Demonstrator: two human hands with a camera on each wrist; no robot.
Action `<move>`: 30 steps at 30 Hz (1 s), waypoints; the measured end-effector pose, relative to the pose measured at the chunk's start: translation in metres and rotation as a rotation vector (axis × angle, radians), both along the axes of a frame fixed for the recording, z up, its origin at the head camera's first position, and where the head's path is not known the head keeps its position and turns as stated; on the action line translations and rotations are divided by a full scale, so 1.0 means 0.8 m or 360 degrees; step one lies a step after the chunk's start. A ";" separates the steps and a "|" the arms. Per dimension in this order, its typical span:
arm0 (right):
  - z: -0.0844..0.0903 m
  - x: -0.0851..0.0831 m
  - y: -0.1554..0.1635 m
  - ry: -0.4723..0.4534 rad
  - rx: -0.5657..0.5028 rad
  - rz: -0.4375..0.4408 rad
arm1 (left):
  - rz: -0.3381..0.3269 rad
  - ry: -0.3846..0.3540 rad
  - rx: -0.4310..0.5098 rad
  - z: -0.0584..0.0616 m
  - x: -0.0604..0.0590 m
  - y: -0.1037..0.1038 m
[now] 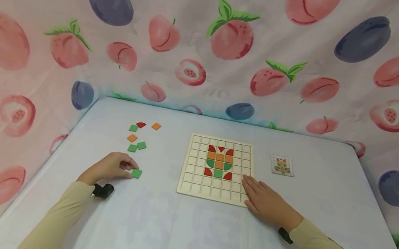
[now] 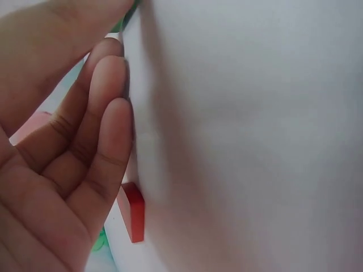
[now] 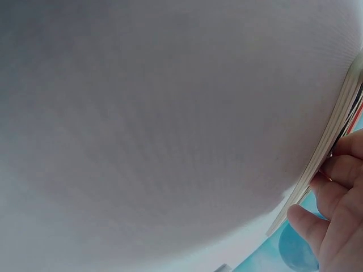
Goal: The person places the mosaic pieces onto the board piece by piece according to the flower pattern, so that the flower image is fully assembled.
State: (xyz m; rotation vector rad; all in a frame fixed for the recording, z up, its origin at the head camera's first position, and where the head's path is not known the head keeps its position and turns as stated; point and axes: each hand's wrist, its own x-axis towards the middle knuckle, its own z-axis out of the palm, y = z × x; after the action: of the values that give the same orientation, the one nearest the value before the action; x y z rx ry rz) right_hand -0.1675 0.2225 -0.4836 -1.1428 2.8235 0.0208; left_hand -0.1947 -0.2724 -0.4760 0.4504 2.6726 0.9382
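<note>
My left hand is low over the left part of the table, thumb and forefinger pinching the edge of a green square tile. A sliver of green shows by the thumb in the left wrist view, where a red-orange block stands out beyond the other fingers. My right hand lies flat, straight fingers resting on the right edge of a pale wooden grid board. Red, orange and green pieces form a flower-like pattern on the board, with a green square low in its middle column.
Beyond the left hand lie loose tiles: several green squares, orange squares and a red fan-shaped piece. A small pattern card is right of the board. Fruit-print cloth rises behind the white table.
</note>
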 end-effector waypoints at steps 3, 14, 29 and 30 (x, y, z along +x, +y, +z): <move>0.000 -0.001 0.001 0.0028 -0.0009 0.0015 | 0.0005 -0.0002 0.0016 0.003 -0.004 0.006; -0.003 0.000 0.003 0.0039 -0.0022 0.0010 | 0.0023 0.0045 0.0136 0.004 -0.019 0.050; -0.003 0.002 0.002 0.0044 0.0005 0.0005 | 0.0041 0.0077 0.0281 0.005 -0.035 0.138; -0.004 0.002 0.002 0.0048 0.0006 0.0004 | 0.0019 0.0085 0.0279 0.004 -0.037 0.143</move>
State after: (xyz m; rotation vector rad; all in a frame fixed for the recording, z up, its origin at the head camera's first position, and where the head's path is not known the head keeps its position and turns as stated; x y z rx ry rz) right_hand -0.1659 0.2240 -0.4868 -1.1555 2.8470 0.0441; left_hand -0.2242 -0.1579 -0.4728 0.5038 2.6542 1.1858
